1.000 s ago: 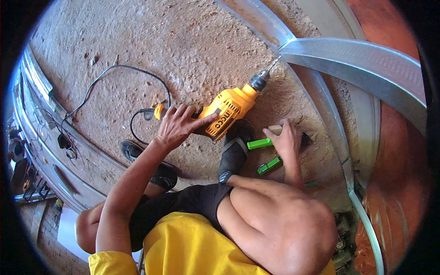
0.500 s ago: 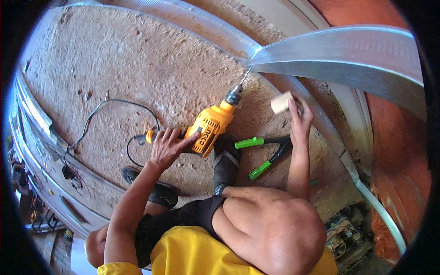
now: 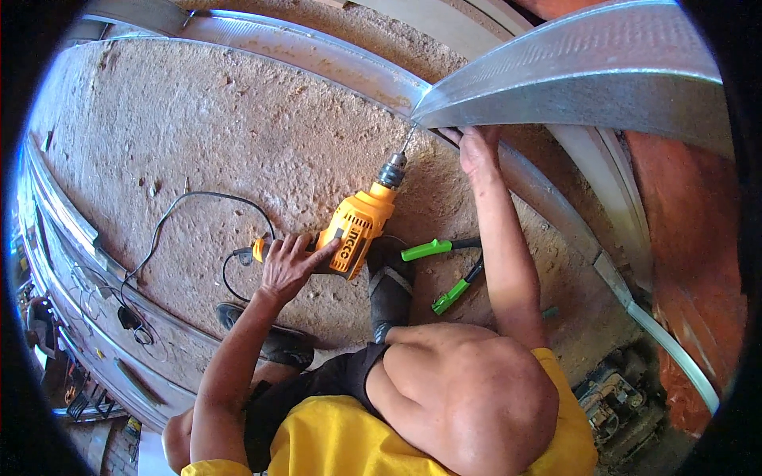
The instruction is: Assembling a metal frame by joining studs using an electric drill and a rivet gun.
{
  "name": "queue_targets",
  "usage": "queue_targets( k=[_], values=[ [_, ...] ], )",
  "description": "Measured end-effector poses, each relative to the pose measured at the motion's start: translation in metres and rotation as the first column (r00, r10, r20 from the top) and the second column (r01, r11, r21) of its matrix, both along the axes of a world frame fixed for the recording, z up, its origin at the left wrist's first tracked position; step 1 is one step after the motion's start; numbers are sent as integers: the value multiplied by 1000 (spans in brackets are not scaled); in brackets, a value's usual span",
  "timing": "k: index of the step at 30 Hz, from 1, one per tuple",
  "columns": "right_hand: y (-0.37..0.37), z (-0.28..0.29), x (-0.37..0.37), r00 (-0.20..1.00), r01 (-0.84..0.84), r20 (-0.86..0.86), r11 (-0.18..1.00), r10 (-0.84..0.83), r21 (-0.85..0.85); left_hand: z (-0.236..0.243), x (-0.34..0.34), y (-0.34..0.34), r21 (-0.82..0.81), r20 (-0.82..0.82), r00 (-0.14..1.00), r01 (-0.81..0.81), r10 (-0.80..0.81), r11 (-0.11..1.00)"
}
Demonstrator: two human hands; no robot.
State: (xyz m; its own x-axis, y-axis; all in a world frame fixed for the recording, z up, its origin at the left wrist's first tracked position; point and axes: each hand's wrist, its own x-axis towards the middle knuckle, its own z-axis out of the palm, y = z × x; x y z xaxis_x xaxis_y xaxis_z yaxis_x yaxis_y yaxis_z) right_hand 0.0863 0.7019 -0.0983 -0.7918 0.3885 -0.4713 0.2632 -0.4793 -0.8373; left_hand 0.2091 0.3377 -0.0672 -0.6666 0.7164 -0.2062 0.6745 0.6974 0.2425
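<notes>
- Head view: The left hand (image 3: pixel 287 266) wraps its grip around the rear handle of a yellow drill (image 3: pixel 357 226), thumb laid forward along the casing, apparently to steady its aim.
- The drill lies low above the dusty ground (image 3: pixel 190 111), its chuck (image 3: pixel 390 170) pointing away from the worker, so the slim bit (image 3: pixel 407 141) lines up with the corner where two metal pieces meet; whether the tip touches is too fine to tell.
- The right hand (image 3: pixel 479 151) reaches beneath the edge of a broad metal channel (image 3: pixel 587 91), just beside that corner, seemingly bracing it from behind. The fingers are partly hidden, so whether that grip is closed on anything cannot be told.
- A long metal track (image 3: pixel 317 59) meets the channel there.
- A green-handled tool (image 3: pixel 429 251) rests on the ground between the drill and the right forearm, its handles spread toward the worker, presumably within easy reach.
- The black cord (image 3: pixel 190 193) loops off left, well apart from the bit, which likely keeps it from snagging.
</notes>
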Motion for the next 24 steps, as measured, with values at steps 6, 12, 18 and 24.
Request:
queue_targets(
  k=[6,12,18,24],
  values=[
    [-15,-7,6,992,100,-83,995,-100,-8,8,-1,-1,11,-7,998,55,-55,998],
    [-15,-17,9,991,69,-122,987,-51,147,27,-5,-28,-80,-16,998,63,-64,995],
    [-24,-26,8,950,222,-244,970,-194,95,25,-3,-62,-87,0,999,-37,37,996],
    [-24,-24,10,963,239,-143,968,-227,77,66,-29,-39,32,173,953,-257,248,966]
  ],
)
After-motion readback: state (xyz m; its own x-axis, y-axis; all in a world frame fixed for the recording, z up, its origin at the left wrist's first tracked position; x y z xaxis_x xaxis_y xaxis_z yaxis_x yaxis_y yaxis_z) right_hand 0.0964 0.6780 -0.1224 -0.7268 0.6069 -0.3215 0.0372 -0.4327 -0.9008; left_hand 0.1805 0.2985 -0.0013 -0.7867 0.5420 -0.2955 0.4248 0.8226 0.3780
